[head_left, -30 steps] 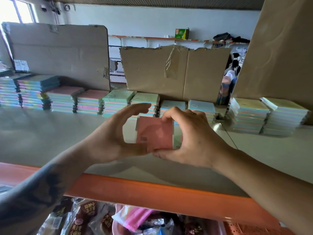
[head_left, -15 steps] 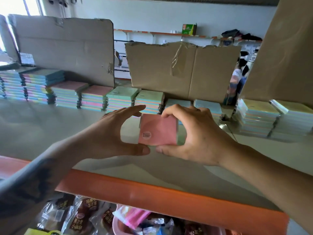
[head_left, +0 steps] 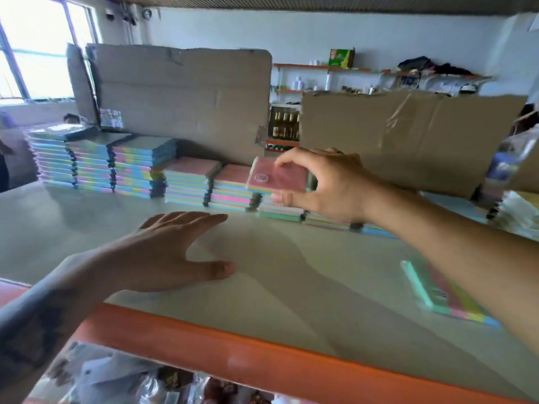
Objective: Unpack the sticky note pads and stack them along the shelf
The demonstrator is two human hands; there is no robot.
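Nearest, below the shelf's orange front rail [head_left: 262, 357], lie blurred plastic-wrapped packets [head_left: 140, 383] on a lower level. On the grey shelf [head_left: 306, 287] itself, near right, a pastel pad [head_left: 446, 298] lies flat, partly hidden by the right forearm.

The left hand [head_left: 163, 252] hovers over or rests on the near left part of the shelf, palm down, fingers straight and spread, thumb out to the right; it holds nothing. Whether it touches the surface cannot be told.

Farther on, the right hand [head_left: 329, 188] reaches across to the row of pads. Its grip pinches a pink pad [head_left: 277, 177], thumb under the near edge and fingers over the far edge. The pad is tilted a little and sits just above the row, over the gap between a pink-topped stack [head_left: 233, 191] and a lower stack [head_left: 280, 211] to its right; whether it touches them is unclear.

The row runs along the far part of the shelf: tall blue-topped stacks [head_left: 96, 164] at far left, pink-topped ones mid-row, lower stacks going right under the hand. At far right stands another stack [head_left: 516, 211], blurred.

Behind the row stand two cardboard sheets, the left sheet [head_left: 180, 97] upright and the right sheet [head_left: 408, 141] creased. Beyond them are a window [head_left: 38, 53] at left and wall racks [head_left: 364, 74] with bottles and a green box [head_left: 341, 58].
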